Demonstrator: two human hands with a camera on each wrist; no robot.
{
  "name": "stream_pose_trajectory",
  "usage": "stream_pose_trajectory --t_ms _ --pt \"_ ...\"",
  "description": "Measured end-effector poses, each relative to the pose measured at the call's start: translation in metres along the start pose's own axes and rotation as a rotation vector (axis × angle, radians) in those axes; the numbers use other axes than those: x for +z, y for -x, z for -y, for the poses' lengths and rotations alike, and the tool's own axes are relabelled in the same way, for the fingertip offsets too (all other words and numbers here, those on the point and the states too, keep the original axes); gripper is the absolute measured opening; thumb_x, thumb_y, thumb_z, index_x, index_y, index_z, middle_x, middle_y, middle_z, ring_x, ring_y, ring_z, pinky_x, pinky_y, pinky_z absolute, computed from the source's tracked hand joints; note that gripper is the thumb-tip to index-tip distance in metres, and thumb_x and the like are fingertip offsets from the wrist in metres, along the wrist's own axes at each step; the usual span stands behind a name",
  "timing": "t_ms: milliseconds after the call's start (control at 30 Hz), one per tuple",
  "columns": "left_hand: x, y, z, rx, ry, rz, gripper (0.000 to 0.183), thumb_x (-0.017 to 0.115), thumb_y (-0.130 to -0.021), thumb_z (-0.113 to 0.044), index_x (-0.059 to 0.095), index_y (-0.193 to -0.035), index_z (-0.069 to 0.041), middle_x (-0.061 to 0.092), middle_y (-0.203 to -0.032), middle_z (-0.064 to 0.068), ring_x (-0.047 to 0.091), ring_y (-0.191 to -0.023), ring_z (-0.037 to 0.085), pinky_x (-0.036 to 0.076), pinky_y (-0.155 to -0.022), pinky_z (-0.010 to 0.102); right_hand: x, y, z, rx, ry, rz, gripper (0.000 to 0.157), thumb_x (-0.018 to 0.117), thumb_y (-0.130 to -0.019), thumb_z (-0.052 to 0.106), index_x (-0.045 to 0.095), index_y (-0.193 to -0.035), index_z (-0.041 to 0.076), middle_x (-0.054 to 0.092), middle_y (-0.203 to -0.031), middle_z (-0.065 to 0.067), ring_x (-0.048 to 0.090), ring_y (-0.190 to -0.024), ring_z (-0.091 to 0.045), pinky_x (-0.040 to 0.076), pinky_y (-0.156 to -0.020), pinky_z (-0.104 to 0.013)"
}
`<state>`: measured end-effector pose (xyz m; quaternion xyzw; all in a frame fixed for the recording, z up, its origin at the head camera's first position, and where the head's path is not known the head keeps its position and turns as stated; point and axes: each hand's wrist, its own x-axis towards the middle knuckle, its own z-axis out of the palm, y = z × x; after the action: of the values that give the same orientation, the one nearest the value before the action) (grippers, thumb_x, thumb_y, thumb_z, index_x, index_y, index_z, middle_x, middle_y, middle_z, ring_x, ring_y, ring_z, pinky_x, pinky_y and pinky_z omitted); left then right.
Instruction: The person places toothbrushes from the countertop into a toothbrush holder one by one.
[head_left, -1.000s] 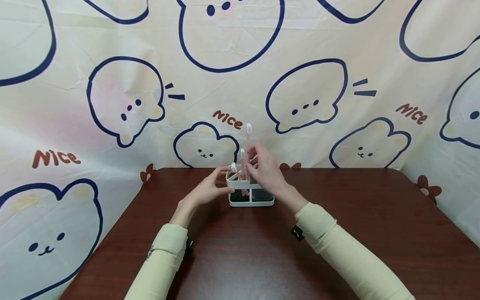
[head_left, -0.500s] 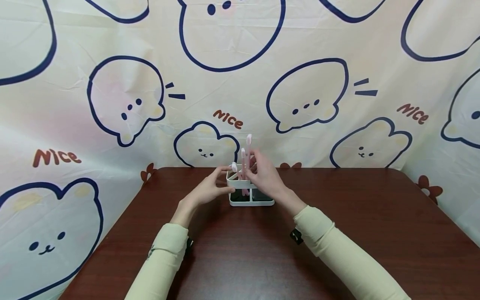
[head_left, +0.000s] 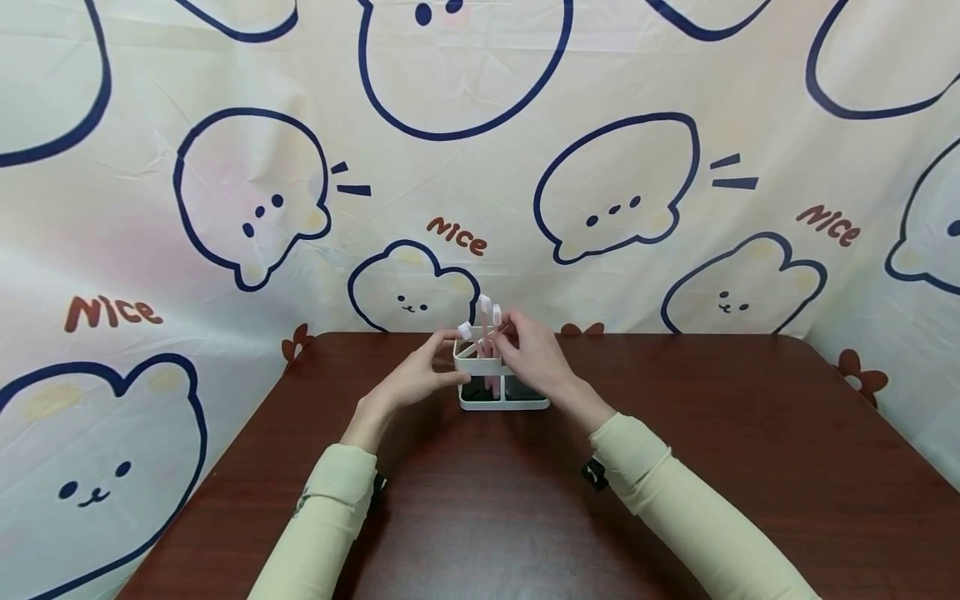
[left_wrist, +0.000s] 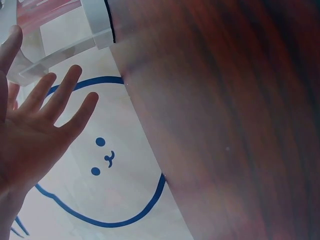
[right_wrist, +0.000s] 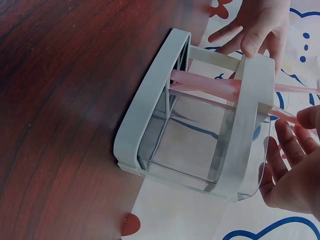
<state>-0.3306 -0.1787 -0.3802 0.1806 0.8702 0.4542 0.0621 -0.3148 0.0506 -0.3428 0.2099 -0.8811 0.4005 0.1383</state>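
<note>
A white two-tier toothbrush holder [head_left: 504, 406] stands upright at the table's far side. My left hand [head_left: 412, 382] grips its upper left side, thumb in front and forefinger over the top; the other fingers spread in the left wrist view. Between thumb and forefinger, my right hand [head_left: 536, 357] pinches a pink toothbrush [head_left: 497, 315], its white head just above the upper frame [right_wrist: 245, 135]. Two more toothbrushes stand in the left opening, one with a raised white head [head_left: 485, 304], the other with its head [head_left: 465, 332] leaning left. Pink handles [right_wrist: 210, 85] reach down inside the holder.
A clear cup [right_wrist: 192, 137] sits in the holder's right half. The dark wooden table [head_left: 480, 500] stretches in front and to both sides. Directly behind the holder hangs a cream cloth [head_left: 615, 300] with bear drawings.
The pinched toothbrush has gone down into the holder; its head is now level with the others. My right hand has lowered slightly with it. My left hand stays on the holder.
</note>
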Motion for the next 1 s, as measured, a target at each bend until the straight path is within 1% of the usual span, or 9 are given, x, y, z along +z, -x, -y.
stream_pose_trajectory --t_ms 167,333,633,767,900,1000 --pt "-0.001 0.000 0.002 -0.002 -0.007 0.008 0.067 0.075 -0.087 -0.041 0.037 -0.142 -0.036 0.044 -0.150 0.005 0.049 -0.134 0.040 0.046 -0.104 0.059 -0.001 0.001 -0.002 -0.005 0.012 0.000 0.016 0.059 -0.099 0.023 0.060 -0.111 0.012 0.065 -0.088 -0.003 0.057 -0.075 -0.018 0.050 -0.062 -0.027" --pt "-0.002 0.000 0.002 0.001 -0.012 0.009 0.068 0.075 -0.087 -0.042 0.036 -0.143 -0.035 0.044 -0.150 0.006 0.048 -0.135 0.040 0.046 -0.104 0.059 -0.004 0.002 -0.006 -0.002 0.021 0.021 0.022 0.063 -0.097 0.024 0.060 -0.115 0.012 0.065 -0.087 -0.002 0.057 -0.076 -0.018 0.050 -0.065 -0.027" --pt "-0.004 0.004 0.001 0.017 -0.024 0.026 0.069 0.074 -0.089 -0.040 0.034 -0.145 -0.033 0.045 -0.150 0.009 0.046 -0.136 0.039 0.042 -0.107 0.061 -0.014 0.009 -0.013 0.010 0.024 0.039 0.031 0.065 -0.095 0.024 0.062 -0.123 0.009 0.066 -0.097 -0.004 0.060 -0.088 -0.021 0.055 -0.082 -0.038" --pt "-0.006 0.005 -0.002 0.011 -0.062 0.037 0.072 0.074 -0.089 -0.037 0.032 -0.147 -0.034 0.044 -0.151 0.009 0.042 -0.140 0.037 0.039 -0.109 0.062 -0.019 0.012 -0.014 0.004 0.018 0.032 0.033 0.066 -0.095 0.023 0.062 -0.123 0.008 0.065 -0.105 -0.006 0.061 -0.097 -0.023 0.056 -0.091 -0.042" --pt "-0.007 0.006 -0.003 0.001 -0.102 0.036 0.078 0.074 -0.089 -0.036 0.027 -0.151 -0.037 0.039 -0.155 0.007 0.037 -0.144 0.036 0.037 -0.110 0.064 -0.025 0.015 -0.018 -0.017 0.040 0.005 0.033 0.068 -0.094 0.022 0.063 -0.122 0.006 0.064 -0.113 -0.011 0.060 -0.103 -0.024 0.054 -0.093 -0.043" --pt "-0.009 0.007 -0.002 -0.009 -0.123 0.013 0.083 0.075 -0.087 -0.042 0.024 -0.153 -0.039 0.036 -0.158 0.003 0.035 -0.145 0.033 0.037 -0.110 0.064 -0.029 0.017 -0.023 -0.037 0.063 -0.010 0.033 0.068 -0.094 0.024 0.063 -0.121 0.006 0.063 -0.116 -0.012 0.057 -0.104 -0.025 0.053 -0.092 -0.043"
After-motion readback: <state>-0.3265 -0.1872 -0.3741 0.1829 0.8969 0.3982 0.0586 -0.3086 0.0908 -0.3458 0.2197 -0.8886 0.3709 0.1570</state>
